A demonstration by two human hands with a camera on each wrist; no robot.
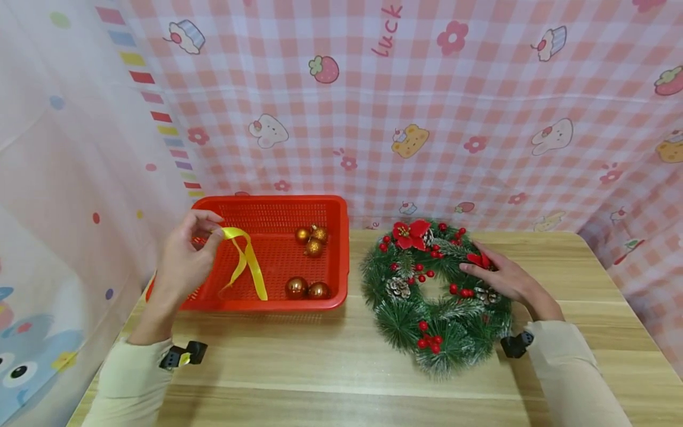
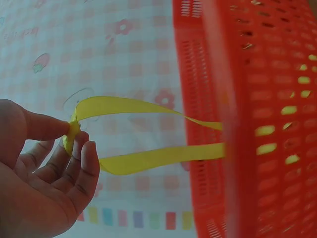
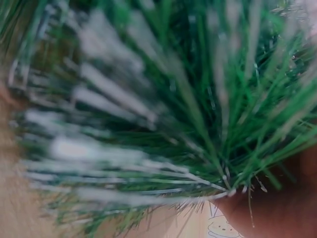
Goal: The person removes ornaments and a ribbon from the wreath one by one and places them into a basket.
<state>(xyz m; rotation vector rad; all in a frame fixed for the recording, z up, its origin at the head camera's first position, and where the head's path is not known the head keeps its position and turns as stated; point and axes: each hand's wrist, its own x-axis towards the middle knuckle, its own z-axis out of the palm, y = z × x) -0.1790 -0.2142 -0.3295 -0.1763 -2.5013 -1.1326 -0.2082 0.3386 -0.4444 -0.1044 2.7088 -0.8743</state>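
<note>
The left hand [image 1: 184,261] pinches a yellow ribbon [image 1: 246,261] between thumb and fingertips and holds it up over the left part of the red basket [image 1: 336,207], at centre left of the frame. The ribbon's two tails hang down into the basket. In the left wrist view the pinch sits on the ribbon's fold, and both tails run toward the basket wall.

The right hand [image 1: 507,279] lies with fingers spread flat on the right side of the wreath [image 1: 434,296], at centre right, steadying it on the bench [image 1: 320,367].

As a judgement, the step in hand is lifting the ribbon out of the basket. The next move would call for carrying it across to the wreath while the right hand keeps the ring from sliding.

Five gold baubles [image 1: 306,289] lie in the right half of the basket, apart from the ribbon. The wreath carries red berries, pine cones and a red flower [image 1: 411,233] at its top.

The bench is light wood. Pink checked cloth [image 1: 480,118] with cartoon prints hangs behind and at both sides.
</note>
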